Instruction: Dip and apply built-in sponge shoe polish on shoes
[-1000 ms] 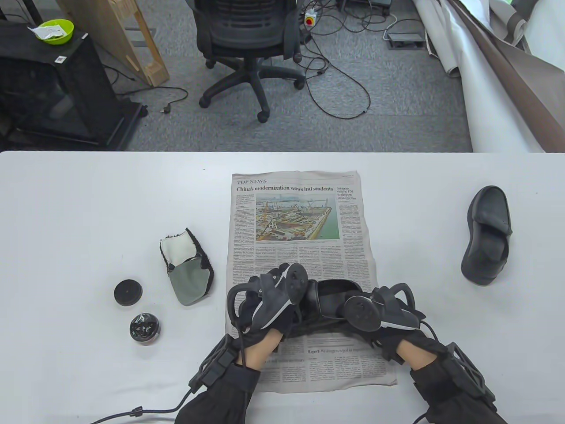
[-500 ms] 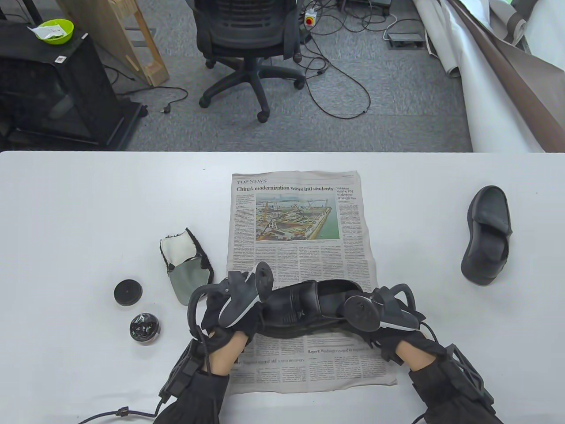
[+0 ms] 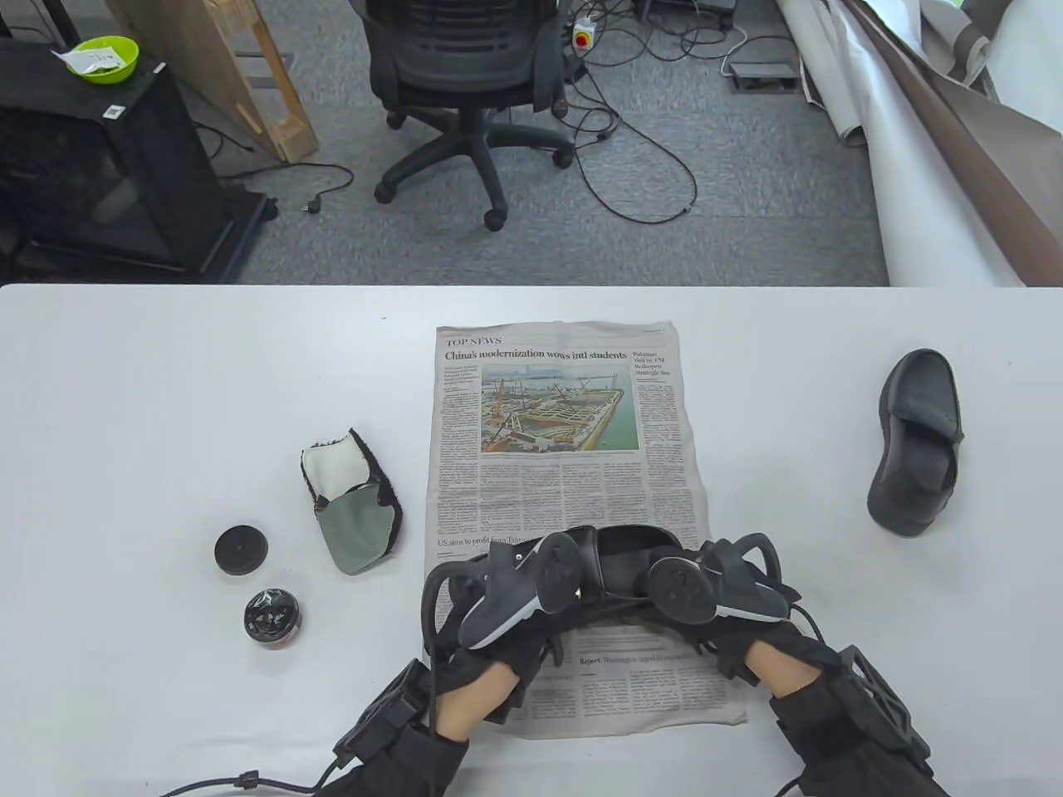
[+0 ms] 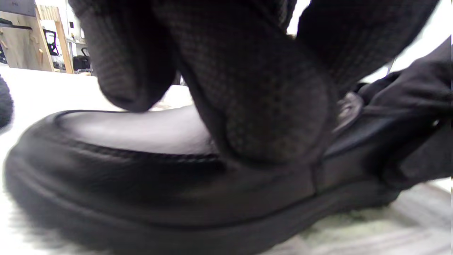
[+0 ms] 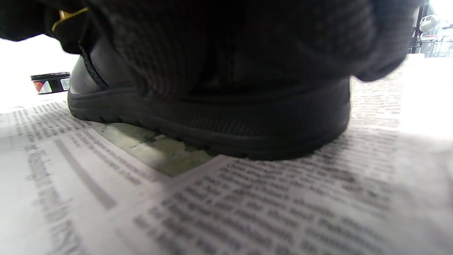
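- Since half a second ago, the left hand [image 3: 498, 602] has been brought back rightward over the toe of the black leather slip-on shoe [image 3: 619, 552], which is pressed by its fingers [image 4: 269, 117].
- The shoe's heel is gripped by the right hand [image 3: 718, 594], on the spread newspaper [image 3: 565, 432].
- Left of the left hand, an open round polish tin [image 3: 271, 617] sits on the white desk [image 3: 166, 398].

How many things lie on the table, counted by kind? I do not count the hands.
Black shoes: 2, one on the newspaper, one at the far right
Newspaper: 1
Polishing mitt: 1
Open polish tin: 1
Tin lid: 1
Total: 6
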Available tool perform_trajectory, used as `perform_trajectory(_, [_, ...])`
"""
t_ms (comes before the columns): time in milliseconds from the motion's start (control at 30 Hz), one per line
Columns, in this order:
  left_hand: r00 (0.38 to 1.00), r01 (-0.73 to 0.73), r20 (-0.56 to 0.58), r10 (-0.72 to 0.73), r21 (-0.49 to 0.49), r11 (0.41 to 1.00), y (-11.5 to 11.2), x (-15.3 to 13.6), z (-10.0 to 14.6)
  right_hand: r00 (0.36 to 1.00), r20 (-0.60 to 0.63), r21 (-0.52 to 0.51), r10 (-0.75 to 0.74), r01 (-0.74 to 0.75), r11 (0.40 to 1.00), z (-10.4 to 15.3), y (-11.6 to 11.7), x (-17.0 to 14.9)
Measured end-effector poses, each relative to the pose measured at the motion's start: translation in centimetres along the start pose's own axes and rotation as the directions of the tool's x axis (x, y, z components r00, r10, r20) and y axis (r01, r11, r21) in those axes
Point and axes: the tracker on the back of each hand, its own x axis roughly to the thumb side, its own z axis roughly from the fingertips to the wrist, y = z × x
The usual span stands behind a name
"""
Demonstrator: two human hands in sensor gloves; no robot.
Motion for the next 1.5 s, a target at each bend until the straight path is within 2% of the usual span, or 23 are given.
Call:
perform_trajectory(67, [0.999, -0.051, 0.009, 0.051, 0.057, 0.997, 0.0, 0.3, 0.0, 1.000, 0.003, 0.003, -0.003, 0.003, 1.000, 0.0, 0.0, 0.0])
perform_trajectory(300, [0.999, -0.045, 0.006, 0.044, 0.203, 0.978, -0.1, 1.4, -1.1, 1.000, 0.009, 0.005, -0.004, 0.004, 1.000, 0.0, 0.0, -0.1])
perform_trajectory(533, [0.999, -0.007, -0.041, 0.019, 0.275, 0.961, 0.4, 1.4, -3.0, 1.000, 0.015, 0.005, -0.006, 0.006, 1.000, 0.0, 0.0, -0.1])
perform_trajectory(733, [0.993, 0.041, -0.120, -0.011, 0.251, 0.967, 0.3, -0.2, -3.9, 1.000, 0.013, 0.001, 0.000, 0.000, 1.000, 0.0, 0.0, 0.0])
perform_trajectory(800, [0.983, 0.109, -0.165, -0.075, 0.205, 0.973, 0.2, -1.1, -4.2, 1.000, 0.012, 0.000, 0.002, -0.002, 1.000, 0.0, 0.0, 0.0])
perform_trajectory(933, [0.973, 0.100, -0.218, -0.074, 0.109, 0.989, 0.3, -3.3, -4.1, 1.000, 0.008, -0.002, 0.006, -0.006, 1.000, 0.0, 0.0, 0.0])
perform_trajectory(1067, [0.946, 0.161, -0.291, -0.141, 0.047, 0.986, 0.5, -5.5, -3.4, 1.000, 0.008, -0.003, 0.007, -0.007, 1.000, 0.0, 0.0, 0.0])
perform_trajectory(1133, [0.945, 0.159, -0.292, -0.145, 0.025, 0.987, 0.7, -6.0, -3.0, 1.000, 0.005, -0.004, 0.009, -0.009, 1.000, 0.0, 0.0, 0.0])
perform_trajectory(1267, [0.949, 0.158, -0.267, -0.167, -0.057, 0.986, 0.8, -5.5, -2.5, 1.000, 0.000, -0.005, 0.010, -0.010, 1.000, 0.1, 0.1, 0.1])
perform_trajectory(1367, [0.965, 0.146, -0.203, -0.166, -0.110, 0.983, 0.9, -4.3, -2.0, 1.000, 0.000, -0.005, 0.011, -0.011, 1.000, 0.1, 0.0, 0.1])
perform_trajectory(1500, [0.985, 0.068, -0.150, -0.085, -0.113, 0.991, 0.6, -2.8, -1.5, 1.000, 0.001, -0.005, 0.011, -0.011, 1.000, 0.1, 0.0, 0.1])
